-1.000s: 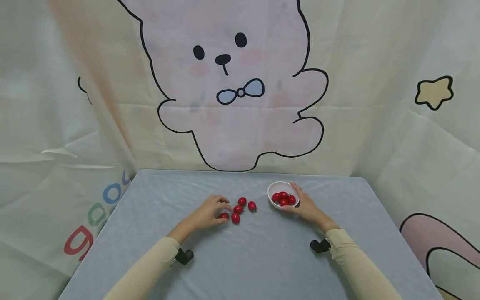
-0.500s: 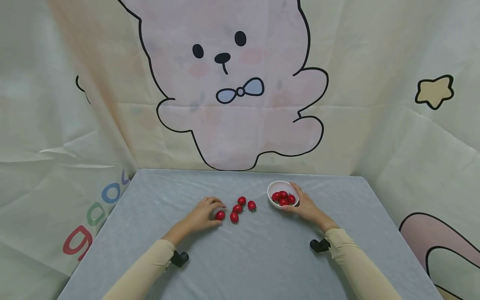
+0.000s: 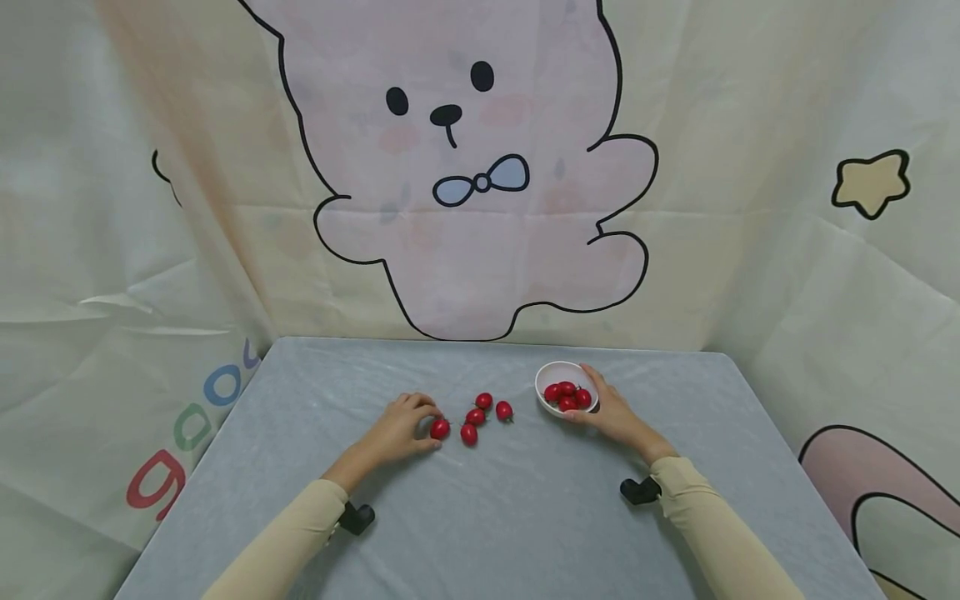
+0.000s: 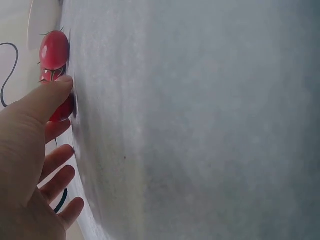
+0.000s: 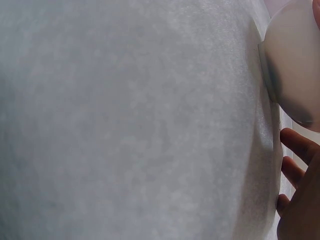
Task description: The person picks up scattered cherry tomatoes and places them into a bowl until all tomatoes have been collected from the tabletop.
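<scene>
Cherry tomato (image 3: 439,428) pinched by the left hand (image 3: 401,429), part-hidden by thumb (image 4: 45,100) in the left wrist view; white bowl (image 3: 561,372), toward three o'clock, gripped by the right hand (image 3: 617,417)!

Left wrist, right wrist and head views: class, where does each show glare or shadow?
Left wrist: a pale highlight on the uppermost glossy red oval tomato; right wrist: a dark shadow on the grey cloth beside the round white bowl; head: soft shadow on the cloth beside the left cream fabric sleeve.

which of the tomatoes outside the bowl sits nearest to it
The tomato farthest right in the head view, of the five outside the white bowl; the other four all lie further left.
</scene>
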The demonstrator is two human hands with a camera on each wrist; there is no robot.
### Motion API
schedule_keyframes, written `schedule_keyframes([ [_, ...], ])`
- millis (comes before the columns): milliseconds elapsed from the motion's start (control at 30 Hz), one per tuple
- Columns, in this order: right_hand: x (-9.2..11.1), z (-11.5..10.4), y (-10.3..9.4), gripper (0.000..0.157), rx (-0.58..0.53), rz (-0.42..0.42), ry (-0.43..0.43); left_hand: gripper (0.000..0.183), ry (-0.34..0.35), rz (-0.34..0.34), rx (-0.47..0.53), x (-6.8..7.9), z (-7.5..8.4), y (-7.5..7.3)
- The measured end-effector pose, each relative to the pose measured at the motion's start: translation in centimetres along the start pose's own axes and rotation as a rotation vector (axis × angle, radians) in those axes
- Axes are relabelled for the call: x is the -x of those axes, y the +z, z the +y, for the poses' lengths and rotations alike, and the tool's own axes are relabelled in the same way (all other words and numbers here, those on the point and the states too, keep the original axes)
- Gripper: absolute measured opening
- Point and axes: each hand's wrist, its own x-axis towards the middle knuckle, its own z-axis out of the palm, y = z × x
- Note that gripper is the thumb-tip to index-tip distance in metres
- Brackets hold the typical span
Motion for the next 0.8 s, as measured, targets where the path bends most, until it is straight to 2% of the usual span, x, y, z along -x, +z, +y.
schedule_keyframes([
  [133, 0.02, -0.09, -0.03, 0.109, -0.004, -0.007, 0.019, 0.041, 0.016, -0.002, 0.006, -0.12, 0.21, 0.02],
  [333, 0.01, -0.23, -0.04, 0.109, 0.005, -0.003, 0.005, 0.039, 0.042, -0.004, 0.012, -0.14, 0.52, 0.05],
  [800, 0.19, -0.21, -0.18, 0.109, -0.007, -0.008, 0.016, 0.037, 0.051, 0.013, 0.013, -0.08, 0.47, 0.54],
])
